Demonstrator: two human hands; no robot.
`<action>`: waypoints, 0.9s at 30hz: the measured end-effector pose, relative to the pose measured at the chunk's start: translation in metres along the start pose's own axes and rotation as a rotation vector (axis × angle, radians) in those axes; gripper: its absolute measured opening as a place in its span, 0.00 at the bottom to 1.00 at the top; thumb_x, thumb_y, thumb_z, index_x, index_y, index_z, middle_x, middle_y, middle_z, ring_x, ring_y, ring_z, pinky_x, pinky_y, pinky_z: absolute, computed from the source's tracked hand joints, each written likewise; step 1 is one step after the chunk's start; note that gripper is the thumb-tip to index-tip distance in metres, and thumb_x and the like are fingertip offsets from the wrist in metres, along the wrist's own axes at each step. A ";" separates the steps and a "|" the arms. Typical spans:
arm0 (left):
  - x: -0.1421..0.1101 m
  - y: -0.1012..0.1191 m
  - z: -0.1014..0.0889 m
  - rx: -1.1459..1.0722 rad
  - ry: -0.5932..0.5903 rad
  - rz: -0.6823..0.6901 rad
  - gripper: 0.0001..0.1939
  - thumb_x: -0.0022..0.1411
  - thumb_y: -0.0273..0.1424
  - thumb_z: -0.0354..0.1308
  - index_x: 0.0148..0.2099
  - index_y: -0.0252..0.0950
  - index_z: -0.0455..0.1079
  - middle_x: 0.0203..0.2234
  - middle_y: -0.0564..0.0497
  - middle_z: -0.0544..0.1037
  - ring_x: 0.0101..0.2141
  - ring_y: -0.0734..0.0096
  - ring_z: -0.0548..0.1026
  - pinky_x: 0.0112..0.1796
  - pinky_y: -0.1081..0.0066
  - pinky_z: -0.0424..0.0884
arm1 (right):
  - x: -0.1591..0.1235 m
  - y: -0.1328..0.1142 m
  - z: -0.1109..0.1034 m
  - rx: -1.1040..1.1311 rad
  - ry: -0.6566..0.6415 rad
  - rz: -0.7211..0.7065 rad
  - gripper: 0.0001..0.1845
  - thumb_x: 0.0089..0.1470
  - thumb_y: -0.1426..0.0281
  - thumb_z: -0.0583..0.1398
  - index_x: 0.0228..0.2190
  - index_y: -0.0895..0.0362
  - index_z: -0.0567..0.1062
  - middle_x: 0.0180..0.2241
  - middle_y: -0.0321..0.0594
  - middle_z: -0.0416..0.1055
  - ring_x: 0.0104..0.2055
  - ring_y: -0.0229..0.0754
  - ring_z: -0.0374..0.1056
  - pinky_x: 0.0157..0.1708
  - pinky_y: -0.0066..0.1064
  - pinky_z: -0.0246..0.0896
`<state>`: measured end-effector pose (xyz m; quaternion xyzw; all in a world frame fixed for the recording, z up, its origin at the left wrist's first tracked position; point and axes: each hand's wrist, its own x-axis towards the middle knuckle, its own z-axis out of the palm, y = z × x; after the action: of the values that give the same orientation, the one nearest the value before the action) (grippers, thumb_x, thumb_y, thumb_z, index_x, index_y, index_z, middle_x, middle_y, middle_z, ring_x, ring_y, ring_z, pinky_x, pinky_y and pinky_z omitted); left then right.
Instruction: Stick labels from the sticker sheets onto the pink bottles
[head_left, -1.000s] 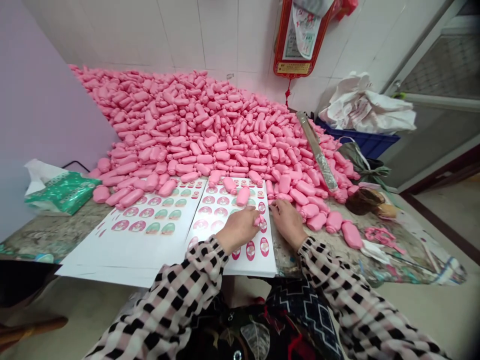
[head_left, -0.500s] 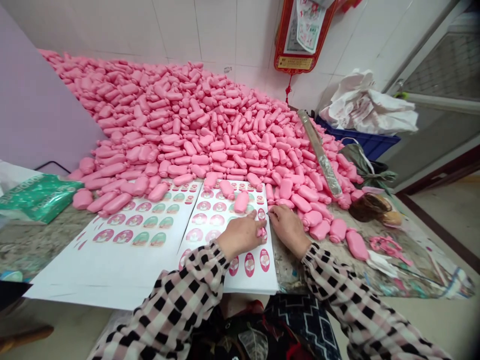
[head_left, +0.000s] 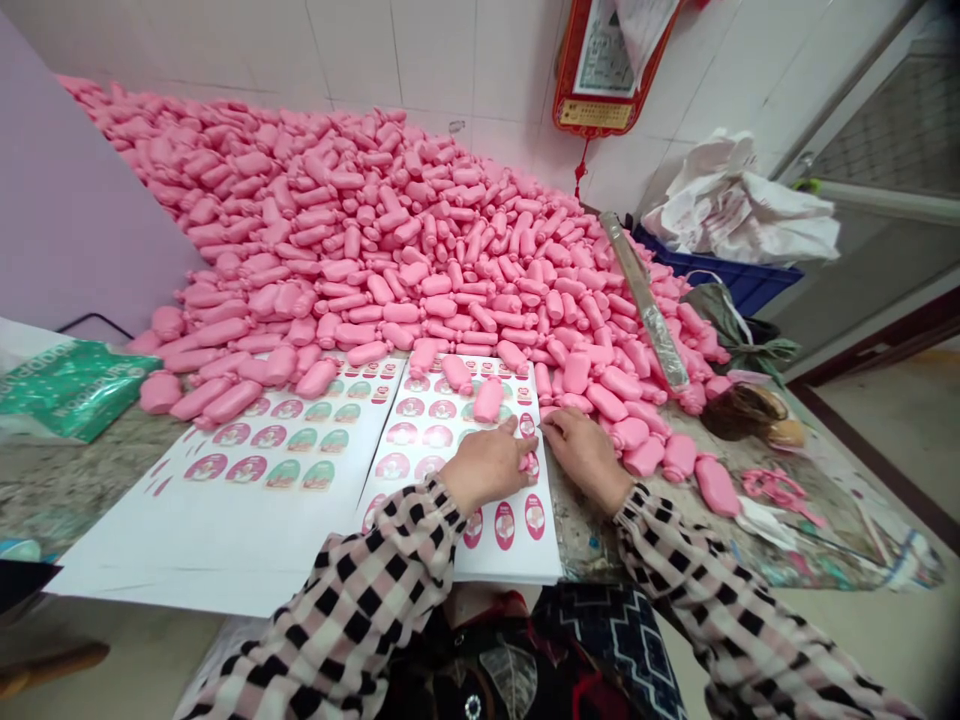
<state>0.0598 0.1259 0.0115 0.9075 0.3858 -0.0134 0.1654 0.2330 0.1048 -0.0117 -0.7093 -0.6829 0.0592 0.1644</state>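
My left hand (head_left: 486, 466) rests over the right-hand sticker sheet (head_left: 442, 505), fingers curled. A small pink knob, which looks like the neck of a pink bottle, pokes out beside its fingertips; the rest is hidden under the hand. At the sheet's right edge, beside an oval sticker (head_left: 527, 425), my right hand (head_left: 585, 455) has its thumb and fingertips pinched together. What lies between them is too small to make out. A loose pink bottle (head_left: 489, 398) lies on the sheet just beyond my left hand.
A big heap of pink bottles (head_left: 360, 220) covers the table's back. Another sticker sheet (head_left: 187, 545) lies left, near a green packet (head_left: 82, 390). A tape-wrapped bar (head_left: 645, 305) lies on the heap. A blue crate (head_left: 739, 280) with white bags (head_left: 742, 205) stands behind right.
The camera view has shifted a little. Both hands stay close together at the sheet's right edge; my left index finger now stretches nearer to the right fingertips.
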 end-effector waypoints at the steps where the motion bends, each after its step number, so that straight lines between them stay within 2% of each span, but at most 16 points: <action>1: 0.000 0.000 0.000 0.002 -0.001 0.001 0.26 0.55 0.45 0.53 0.56 0.49 0.62 0.57 0.43 0.60 0.45 0.52 0.72 0.41 0.58 0.68 | 0.000 0.001 0.001 0.029 0.004 0.004 0.12 0.57 0.66 0.52 0.34 0.53 0.75 0.37 0.39 0.72 0.39 0.40 0.67 0.36 0.29 0.54; 6: 0.000 0.001 -0.001 0.007 -0.009 0.006 0.27 0.55 0.45 0.52 0.57 0.48 0.61 0.57 0.42 0.60 0.44 0.50 0.72 0.40 0.57 0.68 | -0.001 0.003 0.015 0.188 0.036 0.110 0.12 0.56 0.65 0.52 0.31 0.55 0.74 0.34 0.38 0.73 0.36 0.40 0.67 0.33 0.29 0.54; 10: -0.001 0.002 -0.002 0.007 -0.021 0.012 0.27 0.55 0.45 0.52 0.57 0.47 0.62 0.59 0.41 0.58 0.45 0.48 0.72 0.40 0.55 0.68 | -0.004 -0.004 0.023 0.170 0.103 0.161 0.12 0.56 0.64 0.52 0.32 0.55 0.73 0.34 0.38 0.73 0.35 0.40 0.66 0.32 0.29 0.53; 13: 0.000 0.002 -0.003 0.006 -0.027 0.012 0.27 0.55 0.46 0.52 0.57 0.49 0.61 0.60 0.42 0.57 0.46 0.47 0.71 0.40 0.55 0.68 | -0.004 -0.009 0.020 0.063 0.132 0.123 0.12 0.57 0.64 0.51 0.31 0.55 0.72 0.35 0.39 0.72 0.36 0.41 0.66 0.32 0.30 0.51; 17: 0.003 0.001 -0.005 0.001 -0.068 -0.010 0.28 0.53 0.47 0.53 0.58 0.52 0.60 0.61 0.43 0.55 0.46 0.47 0.71 0.40 0.54 0.68 | 0.000 -0.013 0.011 -0.027 0.083 0.111 0.12 0.56 0.61 0.52 0.30 0.54 0.72 0.34 0.39 0.71 0.35 0.41 0.66 0.29 0.30 0.49; 27: 0.005 0.003 -0.009 0.015 -0.109 -0.037 0.28 0.51 0.47 0.54 0.55 0.48 0.64 0.61 0.42 0.54 0.47 0.47 0.70 0.41 0.55 0.68 | 0.003 -0.029 -0.001 -0.148 0.081 0.142 0.12 0.55 0.60 0.54 0.29 0.53 0.73 0.34 0.37 0.72 0.32 0.40 0.66 0.25 0.30 0.46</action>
<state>0.0645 0.1303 0.0199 0.8994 0.3928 -0.0686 0.1791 0.2058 0.1082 -0.0010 -0.7680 -0.6261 -0.0088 0.1343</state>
